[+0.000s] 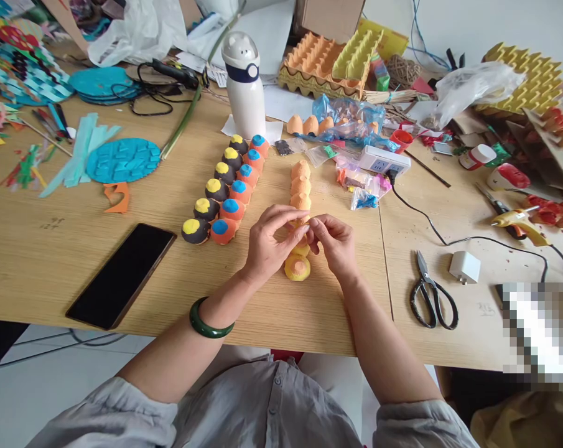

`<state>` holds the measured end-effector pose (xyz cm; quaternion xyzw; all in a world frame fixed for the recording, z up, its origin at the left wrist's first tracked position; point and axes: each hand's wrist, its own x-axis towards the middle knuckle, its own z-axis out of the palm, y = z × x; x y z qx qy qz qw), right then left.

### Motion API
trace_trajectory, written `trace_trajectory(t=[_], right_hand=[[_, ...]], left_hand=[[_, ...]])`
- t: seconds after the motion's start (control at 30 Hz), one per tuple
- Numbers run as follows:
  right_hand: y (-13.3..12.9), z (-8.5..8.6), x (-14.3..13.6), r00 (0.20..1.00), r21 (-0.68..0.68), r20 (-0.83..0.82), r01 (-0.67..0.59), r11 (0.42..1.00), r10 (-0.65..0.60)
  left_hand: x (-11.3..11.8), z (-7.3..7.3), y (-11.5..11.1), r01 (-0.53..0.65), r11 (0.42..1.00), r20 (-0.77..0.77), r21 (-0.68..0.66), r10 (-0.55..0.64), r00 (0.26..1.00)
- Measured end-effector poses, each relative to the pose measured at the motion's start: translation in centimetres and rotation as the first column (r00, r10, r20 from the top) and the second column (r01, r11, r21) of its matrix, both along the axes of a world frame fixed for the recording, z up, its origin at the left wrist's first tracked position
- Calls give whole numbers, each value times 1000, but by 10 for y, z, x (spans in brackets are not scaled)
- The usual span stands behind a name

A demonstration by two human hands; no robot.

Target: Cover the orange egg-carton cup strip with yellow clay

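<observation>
Hands (270, 241) over bumpy, yellow-orange strip (301, 185)

Wooden table (192, 267), yellow carton strip (301, 185), black phone (121, 275), scissors (427, 279), white charger (465, 266)

- Legible words, brands, numerals: none.
- Worktop (281, 317), left part, well back from front edge: small dark marks (51, 223), handwriting-like; illegible.
- Worktop, right part, near front edge: faint marks (486, 307); illegible.
- White jar (479, 155), right part, back from front edge: any label print too small to read.
</observation>
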<state>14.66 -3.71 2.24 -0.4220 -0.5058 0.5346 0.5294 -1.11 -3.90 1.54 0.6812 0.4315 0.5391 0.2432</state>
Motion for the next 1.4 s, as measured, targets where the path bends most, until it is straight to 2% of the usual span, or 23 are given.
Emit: trace_trajectory(t=[0.1, 0.37, 0.57, 0.7, 0.8, 0.93, 1.07, 1.17, 1.4], right_hand=[[2, -3, 1, 1000, -26, -28, -8, 1000, 8], [5, -7, 2, 984, -80, -138, -120, 989, 109], [6, -8, 3, 980, -89, -168, -123, 988, 107], [6, -7, 3, 979, -85, -164, -139, 987, 124], [4, -5, 1, 989, -86, -120, -92, 992, 82], [4, -6, 0, 994, -66, -113, -8, 998, 0], [12, -13, 6, 969, -91, -226, 76, 993, -95], [17, -14, 10, 940, -146, -297, 128, 981, -167], [12, -5, 7, 920, -206, -369, 55, 977, -130]], left_hand=[[0, -1, 1, 24, 1000, 3, -5, -24, 1000], [-2, -2, 2, -29, 994, -46, 107, 34, 998], [-2, -1, 1, -15, 999, -59, 40, 17, 998], [-2, -2, 1, -51, 988, -67, 143, 61, 996], [-2, -4, 2, -85, 983, -39, 164, 92, 995], [-1, -6, 4, -83, 995, 48, 51, 81, 996], [-1, -9, 5, -5, 993, 209, -117, 30, 977], [0, -9, 5, 56, 981, 314, -184, 5, 949], [2, -7, 4, 66, 971, 367, -231, 24, 930]])
